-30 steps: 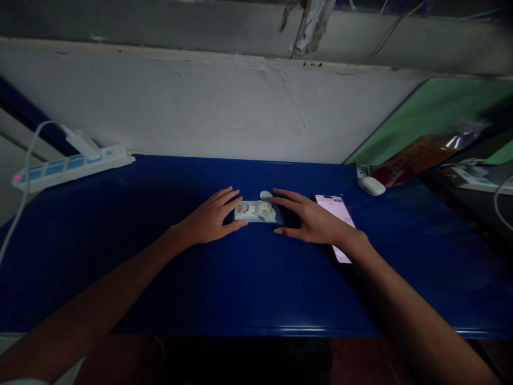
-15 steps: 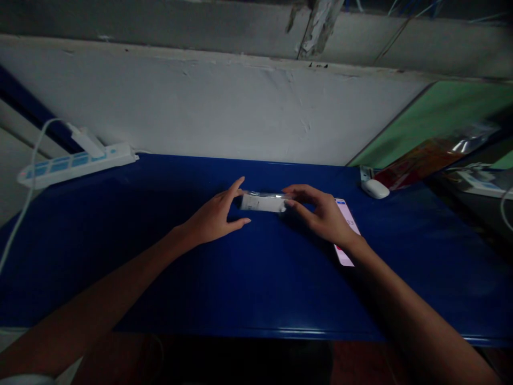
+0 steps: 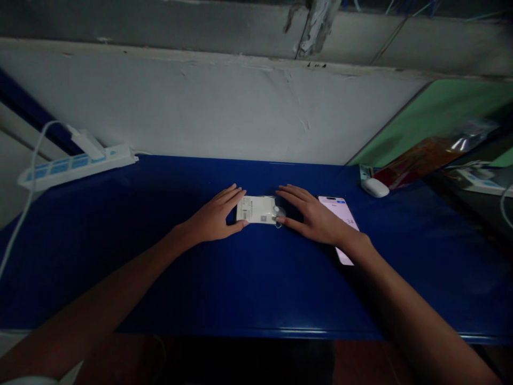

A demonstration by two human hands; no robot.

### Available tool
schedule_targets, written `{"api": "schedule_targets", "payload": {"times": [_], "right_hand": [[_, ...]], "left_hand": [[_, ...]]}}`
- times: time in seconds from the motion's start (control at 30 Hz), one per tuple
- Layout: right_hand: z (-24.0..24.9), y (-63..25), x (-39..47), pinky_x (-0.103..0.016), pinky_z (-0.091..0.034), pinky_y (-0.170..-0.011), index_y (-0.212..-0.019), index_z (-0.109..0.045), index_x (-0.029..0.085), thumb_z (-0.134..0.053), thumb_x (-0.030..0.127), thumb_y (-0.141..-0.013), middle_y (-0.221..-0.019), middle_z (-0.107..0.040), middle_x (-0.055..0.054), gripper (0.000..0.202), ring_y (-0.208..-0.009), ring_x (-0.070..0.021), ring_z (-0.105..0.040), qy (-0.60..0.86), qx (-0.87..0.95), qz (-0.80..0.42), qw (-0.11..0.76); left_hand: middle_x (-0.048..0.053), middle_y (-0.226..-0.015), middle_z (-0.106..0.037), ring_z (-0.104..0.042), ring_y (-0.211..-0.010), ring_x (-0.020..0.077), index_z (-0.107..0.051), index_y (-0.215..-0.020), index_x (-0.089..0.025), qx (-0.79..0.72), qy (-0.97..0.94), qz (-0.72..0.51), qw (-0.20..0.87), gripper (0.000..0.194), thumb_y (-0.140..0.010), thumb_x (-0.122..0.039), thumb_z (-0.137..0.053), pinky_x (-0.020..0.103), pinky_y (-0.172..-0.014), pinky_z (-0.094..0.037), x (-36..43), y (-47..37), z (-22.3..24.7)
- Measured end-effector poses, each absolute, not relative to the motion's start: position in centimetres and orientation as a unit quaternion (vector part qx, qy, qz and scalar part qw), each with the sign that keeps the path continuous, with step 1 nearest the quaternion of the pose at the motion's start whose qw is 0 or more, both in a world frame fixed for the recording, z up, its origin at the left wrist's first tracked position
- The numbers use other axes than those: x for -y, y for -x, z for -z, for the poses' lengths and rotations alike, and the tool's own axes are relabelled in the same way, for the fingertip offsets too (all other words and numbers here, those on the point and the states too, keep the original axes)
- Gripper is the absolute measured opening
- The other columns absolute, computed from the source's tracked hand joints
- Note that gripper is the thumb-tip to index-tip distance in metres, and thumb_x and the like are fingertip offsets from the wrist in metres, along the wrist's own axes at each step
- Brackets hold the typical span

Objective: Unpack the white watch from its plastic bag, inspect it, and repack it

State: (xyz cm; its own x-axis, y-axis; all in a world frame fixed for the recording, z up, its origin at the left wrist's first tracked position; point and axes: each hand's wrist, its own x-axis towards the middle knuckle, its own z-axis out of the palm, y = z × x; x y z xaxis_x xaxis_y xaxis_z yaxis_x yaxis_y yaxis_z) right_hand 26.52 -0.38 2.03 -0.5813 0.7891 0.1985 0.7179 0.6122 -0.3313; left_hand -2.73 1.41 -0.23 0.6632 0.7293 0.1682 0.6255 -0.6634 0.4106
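A small white package (image 3: 258, 209) in clear plastic, with printed text and a square code, lies flat on the blue table (image 3: 240, 283). At its left end is my left hand (image 3: 218, 216), thumb and fingers apart, the tips touching or almost touching the package edge. My right hand (image 3: 315, 216) rests at the other end, its thumb by the clear plastic corner and its fingers stretched out above. Neither hand is wrapped around the package. Partly under my right hand and wrist lies a lit phone (image 3: 347, 215).
A white power strip (image 3: 80, 167) with a plugged-in charger and cable is at the left. At the right are a small white rounded case (image 3: 375, 187), a red-orange plastic packet (image 3: 425, 158) and a green board (image 3: 441, 115). A white wall borders the table's back.
The package has gone from tilted on edge to flat, its printed face now up. My right hand has let go of it and opened. My left fingers have come down to its edge.
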Motion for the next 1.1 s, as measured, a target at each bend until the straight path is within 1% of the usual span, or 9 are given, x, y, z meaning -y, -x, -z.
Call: {"api": "schedule_targets", "payload": {"times": [0.1, 0.2, 0.3, 0.4, 0.6, 0.8, 0.93, 1.03, 1.1], "right_hand": [[-1.6, -27.2, 0.1, -0.062, -0.029, -0.115, -0.150, -0.041, 0.016, -0.053, 0.058, -0.092, -0.156, -0.037, -0.018, 0.072, -0.146, -0.0380, -0.027, 0.425, 0.889, -0.125, 0.119], [-1.4, -27.3, 0.1, -0.061, -0.029, -0.115, -0.150, -0.040, 0.014, -0.055, 0.062, -0.090, -0.158, -0.032, -0.020, 0.079, -0.147, -0.0388, -0.024, 0.436, 0.884, -0.137, 0.101], [-1.6, -27.1, 0.3, -0.060, -0.031, -0.115, -0.147, -0.043, 0.012, -0.058, 0.065, -0.086, -0.157, -0.033, -0.022, 0.082, -0.146, -0.0391, -0.026, 0.445, 0.878, -0.147, 0.097], [-1.7, -27.0, 0.4, -0.059, -0.032, -0.115, -0.145, -0.045, 0.012, -0.057, 0.067, -0.086, -0.156, -0.035, -0.023, 0.082, -0.146, -0.0387, -0.029, 0.451, 0.875, -0.150, 0.092], [-1.3, -27.2, 0.2, -0.057, -0.031, -0.116, -0.151, -0.037, 0.011, -0.056, 0.067, -0.086, -0.157, -0.033, -0.022, 0.087, -0.146, -0.0383, -0.028, 0.451, 0.876, -0.145, 0.090], [-1.2, -27.4, 0.1, -0.059, -0.031, -0.115, -0.151, -0.039, 0.011, -0.055, 0.068, -0.086, -0.158, -0.032, -0.021, 0.088, -0.146, -0.0384, -0.028, 0.449, 0.878, -0.141, 0.090], [-1.5, -27.7, 0.1, -0.057, -0.029, -0.117, -0.151, -0.036, 0.007, -0.054, 0.068, -0.087, -0.158, -0.031, -0.023, 0.091, -0.146, -0.0380, -0.026, 0.454, 0.875, -0.151, 0.074], [-1.7, -28.0, -0.1, -0.054, -0.030, -0.117, -0.151, -0.037, 0.005, -0.053, 0.068, -0.088, -0.156, -0.033, -0.023, 0.090, -0.145, -0.0373, -0.030, 0.459, 0.872, -0.153, 0.073], [-1.7, -27.9, -0.1, -0.055, -0.032, -0.116, -0.150, -0.038, 0.005, -0.052, 0.067, -0.089, -0.155, -0.037, -0.023, 0.088, -0.144, -0.0373, -0.033, 0.458, 0.873, -0.143, 0.082]], "left_hand": [[0.018, -0.158, -0.031, -0.018, -0.150, 0.0317, -0.031, -0.151, -0.009, -0.378, -0.904, -0.137, 0.148, 0.073, -0.094, -0.050, -0.052, 0.051, -0.120, -0.023, -1.4, 2.7, 0.0], [0.017, -0.159, -0.029, -0.017, -0.151, 0.0308, -0.029, -0.153, -0.010, -0.378, -0.906, -0.123, 0.144, 0.073, -0.096, -0.052, -0.049, 0.050, -0.121, -0.021, -1.3, 2.7, -0.1], [0.019, -0.159, -0.027, -0.020, -0.150, 0.0300, -0.026, -0.153, -0.010, -0.381, -0.903, -0.127, 0.154, 0.075, -0.095, -0.051, -0.051, 0.049, -0.121, -0.023, -1.3, 2.7, 0.0], [0.019, -0.158, -0.030, -0.022, -0.149, 0.0296, -0.029, -0.152, -0.010, -0.381, -0.902, -0.130, 0.156, 0.074, -0.094, -0.049, -0.053, 0.048, -0.121, -0.024, -1.4, 2.8, 0.1], [0.020, -0.155, -0.036, -0.027, -0.148, 0.0307, -0.037, -0.146, -0.012, -0.382, -0.897, -0.155, 0.158, 0.073, -0.090, -0.054, -0.059, 0.049, -0.119, -0.027, -1.5, 2.8, 0.2], [0.021, -0.154, -0.037, -0.029, -0.147, 0.0305, -0.038, -0.145, -0.009, -0.388, -0.892, -0.159, 0.168, 0.077, -0.088, -0.055, -0.060, 0.048, -0.120, -0.027, -1.6, 2.8, 0.4], [0.021, -0.155, -0.035, -0.031, -0.146, 0.0319, -0.032, -0.148, -0.010, -0.375, -0.897, -0.163, 0.166, 0.074, -0.092, -0.055, -0.053, 0.050, -0.119, -0.028, -1.6, 3.0, 0.4], [0.023, -0.156, -0.031, -0.030, -0.146, 0.0331, -0.024, -0.153, -0.010, -0.369, -0.897, -0.166, 0.176, 0.073, -0.097, -0.053, -0.045, 0.052, -0.118, -0.030, -1.6, 3.1, 0.4], [0.022, -0.157, -0.031, -0.029, -0.146, 0.0329, -0.023, -0.153, -0.011, -0.365, -0.900, -0.164, 0.170, 0.073, -0.098, -0.052, -0.045, 0.052, -0.118, -0.029, -1.7, 3.2, 0.4]]}}
